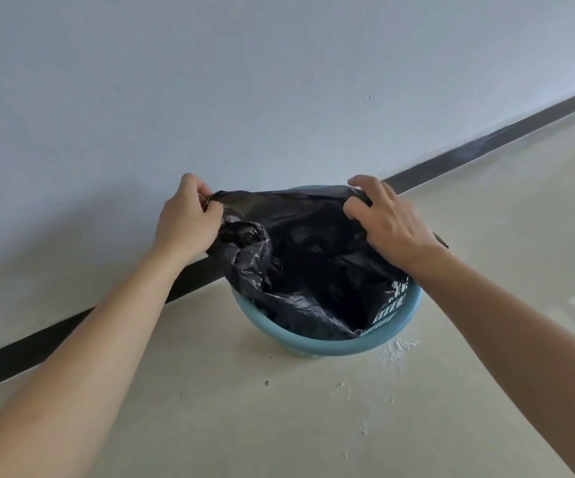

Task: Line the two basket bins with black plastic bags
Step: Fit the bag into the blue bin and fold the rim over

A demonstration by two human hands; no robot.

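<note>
Pale floor with white smears nearest. Blue basket bin standing upon it near the wall, black plastic bag partly inside, mouth not yet folded over rim. Left hand and right hand pinching bag edge, stretched taut. Second bin unseen, presumably remaining. Beyond: dark skirting, grey-white wall.

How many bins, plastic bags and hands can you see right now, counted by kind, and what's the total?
Blue basket bin: 1
Black plastic bag: 1
Hands: 2, the left hand and the right hand, each gripping the bag's edge
Total: 4
Only one of the two bins is in view.
</note>
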